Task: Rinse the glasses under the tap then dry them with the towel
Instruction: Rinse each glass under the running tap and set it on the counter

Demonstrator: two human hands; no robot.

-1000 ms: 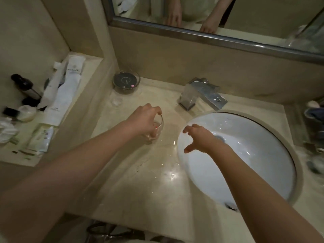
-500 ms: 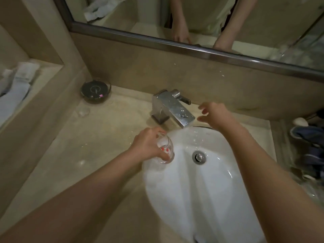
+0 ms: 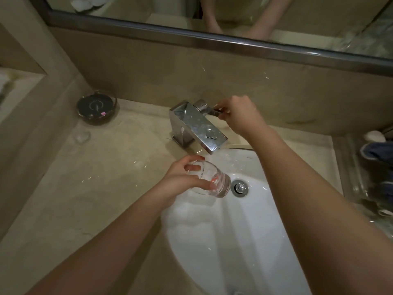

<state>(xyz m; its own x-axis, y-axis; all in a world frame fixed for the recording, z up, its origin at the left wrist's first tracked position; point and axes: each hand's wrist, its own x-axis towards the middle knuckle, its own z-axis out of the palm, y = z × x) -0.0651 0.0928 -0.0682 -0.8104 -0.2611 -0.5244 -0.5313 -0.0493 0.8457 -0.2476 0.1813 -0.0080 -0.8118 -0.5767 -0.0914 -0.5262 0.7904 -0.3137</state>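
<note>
left hand [image 3: 182, 179] grips the glass [image 3: 212, 180] over the white sink [image 3: 244, 241]; right hand [image 3: 240, 114] pinches the tap [image 3: 195, 126] lever; beige stone table [image 3: 95, 177] leftward of both.

You have one clear drinking glass [image 3: 209, 180], one square chrome tap [image 3: 196, 126], one white oval sink [image 3: 244, 241], one dark round dish [image 3: 96, 107].

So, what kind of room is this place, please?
Most likely a bathroom, perhaps in a hotel: a white sink set in a stone counter, a chrome tap and a wall mirror above.
</note>
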